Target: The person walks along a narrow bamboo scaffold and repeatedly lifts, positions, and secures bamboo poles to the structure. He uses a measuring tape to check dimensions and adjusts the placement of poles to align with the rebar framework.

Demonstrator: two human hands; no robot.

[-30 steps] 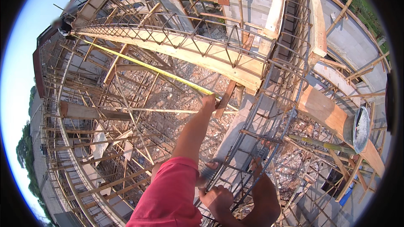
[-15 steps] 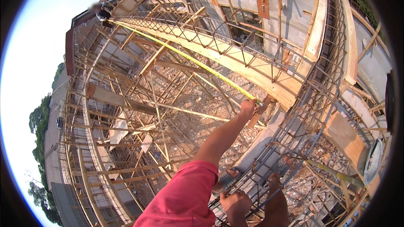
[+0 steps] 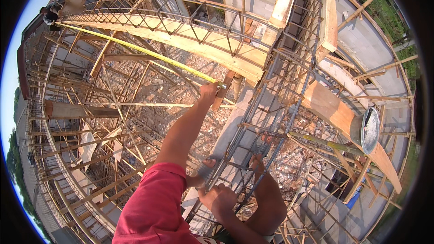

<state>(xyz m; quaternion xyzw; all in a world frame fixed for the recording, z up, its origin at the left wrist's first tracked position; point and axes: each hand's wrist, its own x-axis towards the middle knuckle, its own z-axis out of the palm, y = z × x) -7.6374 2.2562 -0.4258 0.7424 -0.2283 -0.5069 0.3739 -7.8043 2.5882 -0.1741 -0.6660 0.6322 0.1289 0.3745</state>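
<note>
My left hand [image 3: 209, 89], at the end of an outstretched arm in a red sleeve, is closed on the near end of a yellow measuring tape [image 3: 153, 54]. The tape runs taut to the far left, beside a long timber formwork board [image 3: 190, 38]. A small metal piece shows just past my fingers. Low in the middle, my right hand [image 3: 219, 199] is closed around a bar of the steel rebar cage [image 3: 253, 124]. My sandalled feet [image 3: 208, 165] are by this cage, on a narrow ledge, with my bent knee beside the right hand.
Another person [image 3: 51, 14] is at the tape's far end. Rubble [image 3: 174, 97] lies well below, among bamboo and timber props. At right, a metal basin [image 3: 365, 130] with grey residue rests on a plank [image 3: 330, 108]. Grey block walls [image 3: 357, 40] stand beyond.
My view has turned to the right, so the scene has shifted left. My left hand keeps the tape end, and my right hand stays on the rebar.
</note>
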